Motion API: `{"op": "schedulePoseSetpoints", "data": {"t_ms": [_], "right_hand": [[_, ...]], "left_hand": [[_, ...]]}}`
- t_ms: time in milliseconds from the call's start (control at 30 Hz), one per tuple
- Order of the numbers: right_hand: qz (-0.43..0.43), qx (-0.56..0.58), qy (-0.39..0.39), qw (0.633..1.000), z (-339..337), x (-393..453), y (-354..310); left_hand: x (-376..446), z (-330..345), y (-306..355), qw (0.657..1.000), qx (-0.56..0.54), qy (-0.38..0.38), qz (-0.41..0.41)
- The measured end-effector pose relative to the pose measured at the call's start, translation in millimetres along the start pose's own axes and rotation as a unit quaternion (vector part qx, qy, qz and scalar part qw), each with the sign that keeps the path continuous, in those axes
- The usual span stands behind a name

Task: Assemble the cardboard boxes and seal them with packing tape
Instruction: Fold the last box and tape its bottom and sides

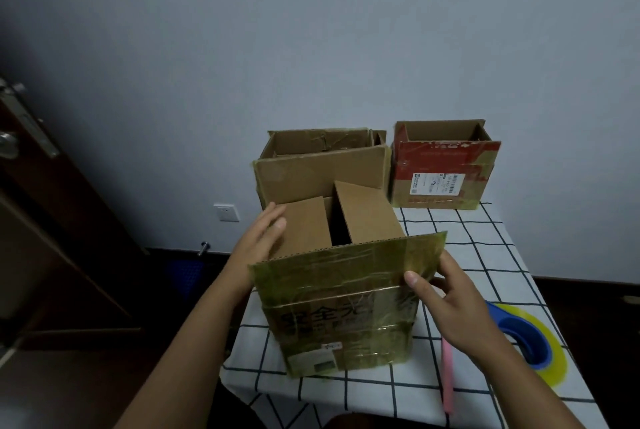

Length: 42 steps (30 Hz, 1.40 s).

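Note:
A cardboard box covered in old yellowish tape stands at the table's near edge, its top flaps up. My left hand presses flat, fingers straight, against the left inner flap. My right hand pinches the right end of the near front flap, thumb on its outer face. The right inner flap stands tilted up. A yellow roll of packing tape in a blue dispenser lies on the table to the right of my right hand.
A larger open brown box and a red-and-brown open box stand at the table's far edge against the wall. A pink stick lies on the checked tablecloth. A dark door is at the left.

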State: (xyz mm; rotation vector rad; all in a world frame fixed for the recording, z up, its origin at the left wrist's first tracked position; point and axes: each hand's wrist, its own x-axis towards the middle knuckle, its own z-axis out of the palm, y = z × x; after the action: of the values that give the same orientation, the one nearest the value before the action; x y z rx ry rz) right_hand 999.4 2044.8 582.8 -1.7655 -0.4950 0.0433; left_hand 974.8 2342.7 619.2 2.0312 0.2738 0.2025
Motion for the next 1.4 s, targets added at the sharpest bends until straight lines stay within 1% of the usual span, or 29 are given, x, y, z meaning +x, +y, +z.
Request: {"op": "schedulePoseSetpoints", "data": {"t_ms": [33,100,133,167,200,267,333,467,567,633,767,900,1067,1167,1200,1267,1333,1400], "right_hand": [[-0.005,-0.011,0.001,1.000,1,1,1],[-0.011,-0.037,0.006,0.999,4,2,4],[-0.011,-0.048,0.011,0.999,5,3,6],[-0.009,-0.057,0.016,0.998,6,3,7],[-0.008,-0.065,0.021,0.998,7,3,7],[-0.009,-0.072,0.034,0.997,9,3,6],[0.000,-0.059,0.052,0.997,13,3,4],[0.017,-0.048,0.079,0.996,21,7,1],[0.027,-0.066,0.089,0.994,24,11,6],[0.035,-0.079,0.088,0.992,26,13,11],[0.086,-0.054,0.053,0.993,30,15,6],[0.072,-0.070,0.087,0.991,26,12,-4],[0.079,-0.109,0.088,0.987,33,-3,-2],[0.067,-0.134,0.093,0.984,38,-3,0],[0.066,-0.142,0.094,0.983,39,-3,0],[0.067,-0.153,0.093,0.982,38,-1,1],[0.072,-0.161,0.089,0.980,37,-2,2],[0.076,-0.165,0.083,0.980,36,-2,2]], "left_hand": [[-13,-1,1,0.998,-0.057,0.006,-0.013],[-39,-3,-5,0.984,-0.176,0.013,-0.029],[-49,-2,-10,0.976,-0.218,0.009,-0.018],[-57,-1,-16,0.972,-0.233,0.008,-0.002],[-66,2,-18,0.974,-0.226,0.012,0.010],[-80,12,-15,0.984,-0.175,0.037,0.022],[-86,23,-5,0.988,-0.140,0.071,0.018],[-83,33,-7,0.974,-0.169,0.150,0.017],[-78,38,-18,0.972,-0.128,0.195,-0.007],[-77,40,-18,0.973,-0.120,0.198,-0.024],[-74,40,-15,0.976,-0.144,0.156,-0.057],[-73,29,-8,0.973,-0.162,0.155,-0.047],[-72,15,-15,0.976,-0.175,0.113,-0.062],[-69,11,-20,0.986,-0.123,0.098,-0.063],[-65,8,-20,0.991,-0.078,0.095,-0.054],[-53,0,-13,0.995,0.051,0.077,-0.026],[-33,-8,8,0.985,0.159,0.069,0.013],[-8,-11,36,0.960,0.247,0.095,0.088]]}}
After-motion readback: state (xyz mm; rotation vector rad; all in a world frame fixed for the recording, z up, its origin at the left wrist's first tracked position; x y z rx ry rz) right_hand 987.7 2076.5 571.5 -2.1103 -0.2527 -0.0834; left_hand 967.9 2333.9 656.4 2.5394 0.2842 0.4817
